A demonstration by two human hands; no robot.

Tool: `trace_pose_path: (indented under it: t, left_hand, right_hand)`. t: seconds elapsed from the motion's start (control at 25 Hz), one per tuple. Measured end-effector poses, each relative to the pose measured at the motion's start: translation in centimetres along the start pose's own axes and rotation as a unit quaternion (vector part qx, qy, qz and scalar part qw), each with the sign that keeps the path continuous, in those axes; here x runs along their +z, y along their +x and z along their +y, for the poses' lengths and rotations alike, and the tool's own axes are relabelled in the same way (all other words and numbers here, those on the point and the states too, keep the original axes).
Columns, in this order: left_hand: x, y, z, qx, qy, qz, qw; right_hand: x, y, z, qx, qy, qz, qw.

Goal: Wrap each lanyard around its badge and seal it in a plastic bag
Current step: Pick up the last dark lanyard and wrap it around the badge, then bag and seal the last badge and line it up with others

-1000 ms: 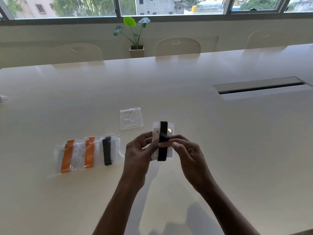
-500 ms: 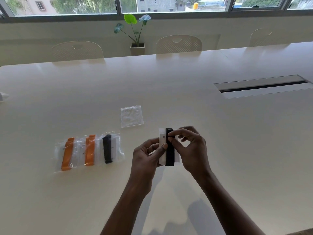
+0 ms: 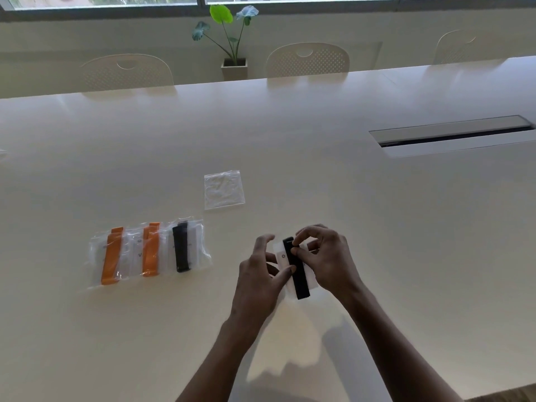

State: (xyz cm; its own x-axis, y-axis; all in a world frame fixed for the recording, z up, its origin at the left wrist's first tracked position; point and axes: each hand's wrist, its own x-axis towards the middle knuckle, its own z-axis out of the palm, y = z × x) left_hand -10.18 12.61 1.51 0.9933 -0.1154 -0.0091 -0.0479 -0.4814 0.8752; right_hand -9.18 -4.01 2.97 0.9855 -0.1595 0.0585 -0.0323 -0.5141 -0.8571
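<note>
Badge: I see the white badge held upright-ish over the table so the strap can lie flat along it.
Left: my left hand pinches the badge, thumb across its front.
Right: my right hand pinches the black lanyard near its top, wrist bent inward.
Bag: the empty plastic bag lies well beyond.

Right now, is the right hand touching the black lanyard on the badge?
Touching. Head view: the right hand pinches the black lanyard near its top, on the badge.

One head camera (wide-angle) looks forward and down across the table.
</note>
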Motion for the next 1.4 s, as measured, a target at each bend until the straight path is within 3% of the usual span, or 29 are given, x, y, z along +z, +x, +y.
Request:
trace_pose_path:
  t: [0.12, 0.32, 0.48, 0.64, 0.92, 1.16, 1.4]
  left_hand:
    - [0.5, 0.1, -0.5, 0.032, 0.06, 0.002, 0.998]
    - [0.8, 0.2, -1.4, 0.042, 0.087, 0.004, 0.995]
    - [0.8, 0.1, -2.1, 0.069, 0.077, 0.016, 0.994]
    - [1.1, 0.3, -2.7, 0.089, 0.064, 0.084, 0.99]
    - [0.9, 4.2, -3.8, 0.103, 0.129, 0.13, 0.978]
    - [0.0, 9.7, -3.5, 0.072, 0.184, 0.149, 0.969]
    - [-0.7, 15.2, -3.3, 0.038, 0.235, 0.191, 0.952]
  right_hand:
    - [-0.1, 0.1, 0.7, 0.003, -0.059, -0.012, 0.998]
    - [-0.4, 0.0, 1.5, 0.039, -0.049, -0.05, 0.997]
    - [-1.2, 0.1, 1.8, 0.064, 0.001, -0.074, 0.995]
    - [-1.9, 0.5, 2.0, 0.088, 0.038, -0.103, 0.99]
    - [-1.3, 4.0, 2.0, 0.125, 0.093, -0.1, 0.983]
    - [3.1, 12.3, -0.2, 0.078, 0.05, -0.136, 0.986]
    - [9.7, 20.4, -3.9, -0.02, -0.059, -0.098, 0.993]
